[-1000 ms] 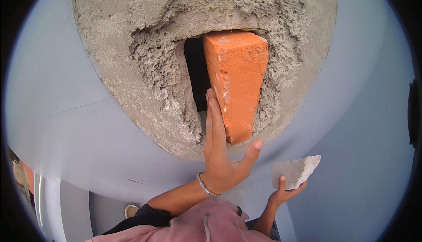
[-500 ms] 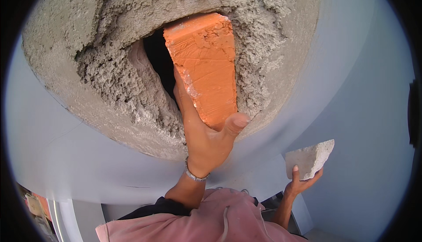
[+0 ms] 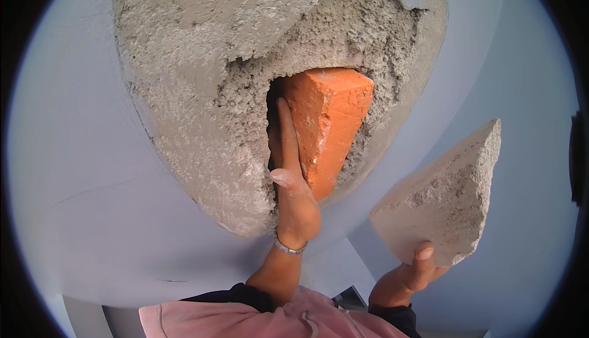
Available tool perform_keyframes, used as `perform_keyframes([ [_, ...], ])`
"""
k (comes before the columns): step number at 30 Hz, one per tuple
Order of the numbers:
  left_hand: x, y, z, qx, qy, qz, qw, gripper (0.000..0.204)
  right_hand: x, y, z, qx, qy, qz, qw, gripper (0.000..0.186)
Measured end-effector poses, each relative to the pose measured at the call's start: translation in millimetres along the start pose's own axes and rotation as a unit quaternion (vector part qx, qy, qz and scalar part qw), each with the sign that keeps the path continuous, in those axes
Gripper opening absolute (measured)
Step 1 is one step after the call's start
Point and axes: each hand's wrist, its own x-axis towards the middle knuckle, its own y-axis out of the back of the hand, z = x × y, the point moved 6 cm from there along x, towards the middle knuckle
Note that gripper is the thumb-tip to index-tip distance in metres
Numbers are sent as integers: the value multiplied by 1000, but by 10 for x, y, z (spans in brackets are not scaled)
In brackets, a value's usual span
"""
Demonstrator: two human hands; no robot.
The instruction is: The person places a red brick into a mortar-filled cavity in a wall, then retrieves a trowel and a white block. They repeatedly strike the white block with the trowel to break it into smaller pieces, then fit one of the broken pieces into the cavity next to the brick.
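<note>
An orange brick point(image 3: 337, 126) sits in a dark hole point(image 3: 274, 114) in the rough grey mortar, its front end sticking out. Against the brick's left side lies my left hand point(image 3: 297, 200), its straight fingers reaching into the gap and its thumb standing away from the brick. The fingertips deeper in the hole are partly hidden. On the right, my right hand point(image 3: 420, 270) grips a pale grey wedge-shaped chunk of broken masonry point(image 3: 445, 197) from below, thumb on its near face. This chunk is held apart from the wall.
Rough, chipped mortar point(image 3: 190, 92) surrounds the hole and bulges in the view. Smooth pale blue-grey wall point(image 3: 80, 141) extends beyond it on both sides. My pink shirt point(image 3: 245, 321) shows at the lower edge.
My left hand has slid off the brick's front end to its left side, the thumb swinging left. The brick appears turned, showing more of its left side. My right hand has raised the chunk closer.
</note>
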Motion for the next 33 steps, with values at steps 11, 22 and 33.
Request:
perform_keyframes([
  [11,23,35,138,-11,-45,-28,999,112,183,-974,-575,-4,74,-82,994,110],
  [22,-25,27,79,126,-85,-6,988,103,235,-717,-470,-32,39,-31,998,108],
  [33,-35,-14,54,116,-18,14,993,113,27,81,355,42,-75,26,996,101],
])
